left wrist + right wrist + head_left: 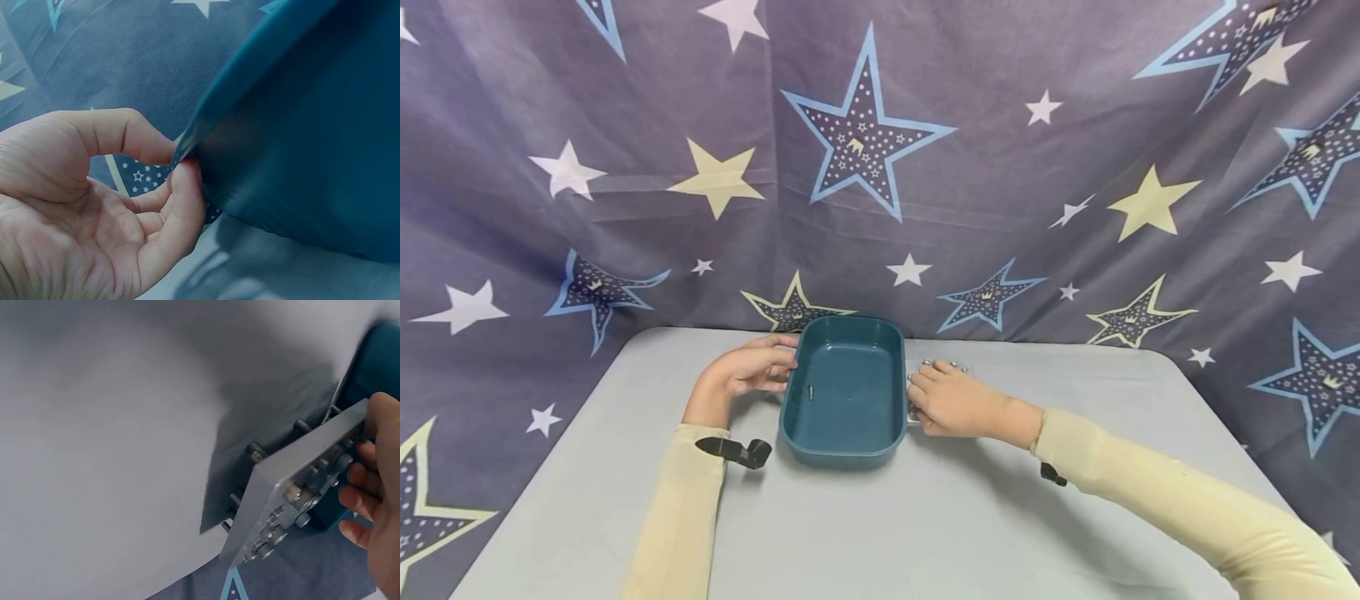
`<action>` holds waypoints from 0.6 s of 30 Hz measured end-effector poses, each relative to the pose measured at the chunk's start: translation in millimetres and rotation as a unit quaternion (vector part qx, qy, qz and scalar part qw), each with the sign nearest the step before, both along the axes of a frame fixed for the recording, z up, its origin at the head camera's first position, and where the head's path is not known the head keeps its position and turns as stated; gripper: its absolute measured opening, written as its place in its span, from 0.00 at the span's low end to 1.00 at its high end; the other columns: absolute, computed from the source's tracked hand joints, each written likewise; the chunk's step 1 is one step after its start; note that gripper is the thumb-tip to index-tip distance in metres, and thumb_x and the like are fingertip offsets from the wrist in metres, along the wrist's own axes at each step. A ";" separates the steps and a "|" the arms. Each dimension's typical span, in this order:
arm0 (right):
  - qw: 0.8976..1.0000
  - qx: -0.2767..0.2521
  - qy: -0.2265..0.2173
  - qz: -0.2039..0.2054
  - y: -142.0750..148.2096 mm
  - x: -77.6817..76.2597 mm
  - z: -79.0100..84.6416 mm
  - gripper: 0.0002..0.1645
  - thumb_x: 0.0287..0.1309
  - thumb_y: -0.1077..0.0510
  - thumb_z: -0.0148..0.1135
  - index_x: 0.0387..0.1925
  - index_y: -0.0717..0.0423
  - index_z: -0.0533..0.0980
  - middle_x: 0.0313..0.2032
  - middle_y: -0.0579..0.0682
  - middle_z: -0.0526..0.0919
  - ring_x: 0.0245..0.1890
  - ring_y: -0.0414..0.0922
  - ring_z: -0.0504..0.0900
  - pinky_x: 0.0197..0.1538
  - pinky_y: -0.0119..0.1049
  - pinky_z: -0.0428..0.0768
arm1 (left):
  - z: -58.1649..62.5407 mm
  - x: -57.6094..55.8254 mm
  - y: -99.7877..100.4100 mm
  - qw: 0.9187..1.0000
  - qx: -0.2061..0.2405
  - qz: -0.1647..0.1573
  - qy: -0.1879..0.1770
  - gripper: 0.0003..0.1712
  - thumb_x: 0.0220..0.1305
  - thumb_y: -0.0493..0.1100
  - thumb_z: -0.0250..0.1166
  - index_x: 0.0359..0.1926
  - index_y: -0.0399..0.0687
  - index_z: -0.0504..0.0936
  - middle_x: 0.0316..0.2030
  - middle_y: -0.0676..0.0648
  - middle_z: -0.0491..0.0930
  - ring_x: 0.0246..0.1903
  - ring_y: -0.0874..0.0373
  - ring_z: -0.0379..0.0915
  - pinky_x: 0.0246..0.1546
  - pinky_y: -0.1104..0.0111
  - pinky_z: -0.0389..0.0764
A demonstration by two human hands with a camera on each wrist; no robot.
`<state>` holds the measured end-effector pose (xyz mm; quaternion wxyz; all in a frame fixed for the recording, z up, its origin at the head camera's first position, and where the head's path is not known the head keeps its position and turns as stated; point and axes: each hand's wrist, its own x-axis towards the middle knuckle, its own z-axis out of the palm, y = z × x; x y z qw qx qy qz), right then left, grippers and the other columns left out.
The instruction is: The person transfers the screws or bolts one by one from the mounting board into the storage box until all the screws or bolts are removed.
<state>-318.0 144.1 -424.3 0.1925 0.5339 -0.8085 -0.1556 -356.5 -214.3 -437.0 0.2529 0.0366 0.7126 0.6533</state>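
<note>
A deep teal tray (850, 417) stands in the middle of the table, and a small bolt (810, 392) lies inside it. The left hand (748, 369) pinches its left rim between thumb and index finger, as the left wrist view shows close up. To the right of the tray, a thick metal plate (312, 442) carries several bolts (275, 534) with their heads up and threaded ends jutting out below. The right hand (958, 402) is over this plate, fingers curled, pinching at a bolt by the corner nearest the tray; its fingertips are partly hidden.
A pale grey cloth covers the table (1000, 533). Behind it hangs a dark curtain (985, 192) printed with stars. Black straps (733, 450) with small cameras sit on both sleeves (1150, 483).
</note>
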 end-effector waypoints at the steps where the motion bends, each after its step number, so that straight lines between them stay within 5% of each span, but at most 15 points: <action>1: 1.000 0.001 0.007 0.002 0.7 -0.7 -1.3 0.13 0.58 0.49 0.60 0.38 0.53 0.74 0.36 0.47 0.78 0.40 0.47 0.74 0.47 0.41 0.72 | 0.3 -0.2 0.3 1.000 0.000 0.001 -0.001 0.38 0.64 0.34 0.55 0.73 0.33 0.53 0.35 0.55 0.79 0.33 0.66 0.77 0.38 0.70 0.82; 18: 0.999 -0.006 0.037 0.014 4.0 -6.4 -9.4 0.14 0.57 0.50 0.56 0.39 0.54 0.74 0.36 0.48 0.78 0.40 0.47 0.74 0.48 0.41 0.73 | 1.3 -1.2 0.8 1.000 0.000 -0.005 0.001 0.39 0.62 0.34 0.55 0.73 0.31 0.52 0.37 0.55 0.80 0.34 0.66 0.78 0.39 0.70 0.83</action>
